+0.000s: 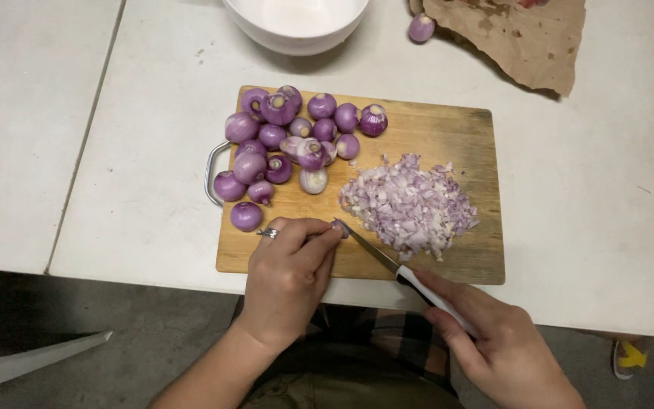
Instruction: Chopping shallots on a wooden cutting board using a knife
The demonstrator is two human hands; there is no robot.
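Closest to the camera, the right hand [505, 344] is wrapped around the white handle of a small knife [403, 274], so that grip is clenched on the knife, blade tip reaching up toward the left fingers. The left hand [289, 276] is curled down on the wooden cutting board [478, 144], fingertips pinched on a tiny bit of shallot [340, 227] that's mostly hidden, right by the blade tip. Just to the right a heap of chopped shallot [410, 204] is piled up. Further back on the board's left side, peeled whole shallots [289, 136] are clustered together. A white bowl [297, 23] and a brown paper sheet [524, 38] are seen on the white surface [592, 189] beyond. The shallot piece is judged light, smooth and likely slippery, so it's best pinned from the top with curled fingertips.
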